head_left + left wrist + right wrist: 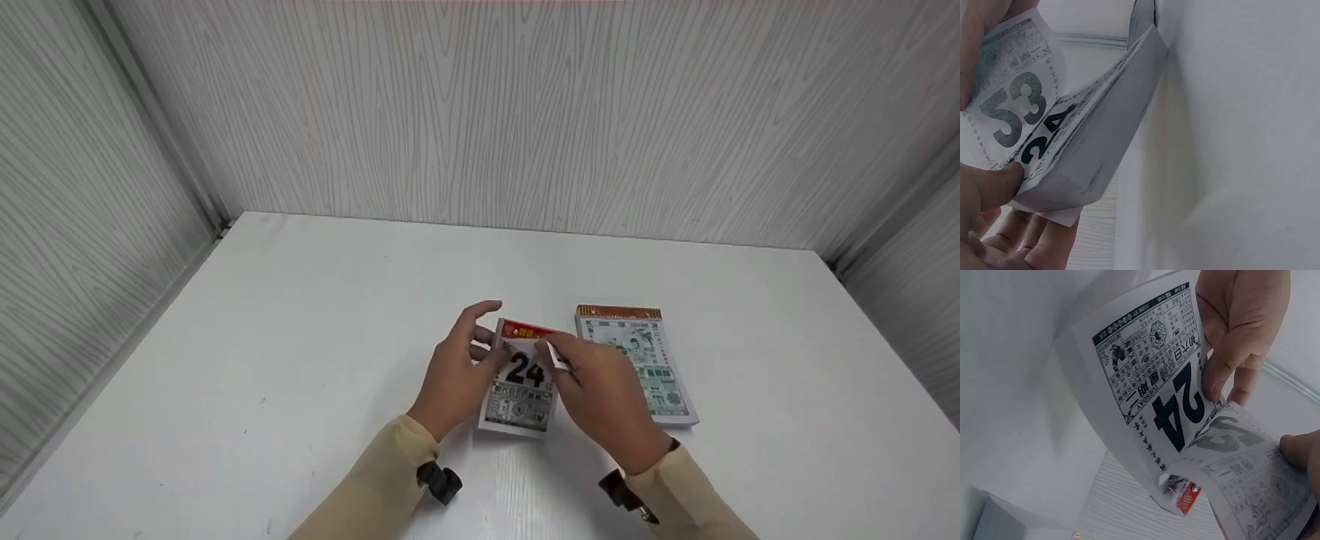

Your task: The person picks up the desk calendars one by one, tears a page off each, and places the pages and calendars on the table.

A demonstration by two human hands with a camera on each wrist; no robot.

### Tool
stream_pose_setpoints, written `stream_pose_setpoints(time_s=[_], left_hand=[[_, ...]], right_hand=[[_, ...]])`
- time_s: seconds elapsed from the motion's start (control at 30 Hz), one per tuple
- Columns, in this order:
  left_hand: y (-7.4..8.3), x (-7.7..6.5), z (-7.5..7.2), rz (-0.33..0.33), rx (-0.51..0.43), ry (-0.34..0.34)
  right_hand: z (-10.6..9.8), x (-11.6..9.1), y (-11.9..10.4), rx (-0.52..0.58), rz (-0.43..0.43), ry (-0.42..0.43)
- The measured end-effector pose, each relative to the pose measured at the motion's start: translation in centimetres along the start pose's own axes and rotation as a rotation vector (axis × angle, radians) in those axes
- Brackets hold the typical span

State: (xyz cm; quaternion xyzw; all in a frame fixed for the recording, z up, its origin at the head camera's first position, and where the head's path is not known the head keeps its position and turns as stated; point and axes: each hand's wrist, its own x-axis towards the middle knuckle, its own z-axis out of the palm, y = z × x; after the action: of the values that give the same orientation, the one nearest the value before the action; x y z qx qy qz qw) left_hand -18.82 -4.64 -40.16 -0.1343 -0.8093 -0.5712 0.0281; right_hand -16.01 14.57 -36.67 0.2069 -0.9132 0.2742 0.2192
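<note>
A tear-off calendar pad (517,411) with a red header strip shows a large 24, tilted up off the table at one end. My left hand (457,379) grips its left side, thumb on the front face and other fingers behind. My right hand (611,390) pinches a thin calendar page (1019,95) folded up from the pad. The number 23 shows mirrored through this page in the left wrist view. In the right wrist view the page (1258,489) curls away from the 24 sheet and still meets the pad near the header.
A second calendar pad (664,390) with green print and a gold-red header lies just right of my right hand. The white table (315,300) is bordered by a wood-grain back panel (480,120) and side panels.
</note>
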Motion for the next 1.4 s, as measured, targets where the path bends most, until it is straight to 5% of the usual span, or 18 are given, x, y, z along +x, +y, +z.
stream_pose_setpoints(time_s=[0.2,0.5,1.1,1.4], left_hand=[[0.1,0.0,0.1,-0.003,-0.069,0.031],[0.3,0.1,0.1,-0.072,-0.198,-0.033],[0.4,0.3,1.0,-0.111,-0.313,-0.065],[0.6,0.3,1.3,-0.126,-0.347,-0.095]], right_hand=[[0.0,0.1,0.2,0.067,0.048,-0.027],[-1.0,1.1,1.3,0.199,0.023,-0.003],[-2.7,6.0,2.1,0.224,-0.074,-0.114],[-3.0,7.5,2.2,0.317,0.038,-0.192]])
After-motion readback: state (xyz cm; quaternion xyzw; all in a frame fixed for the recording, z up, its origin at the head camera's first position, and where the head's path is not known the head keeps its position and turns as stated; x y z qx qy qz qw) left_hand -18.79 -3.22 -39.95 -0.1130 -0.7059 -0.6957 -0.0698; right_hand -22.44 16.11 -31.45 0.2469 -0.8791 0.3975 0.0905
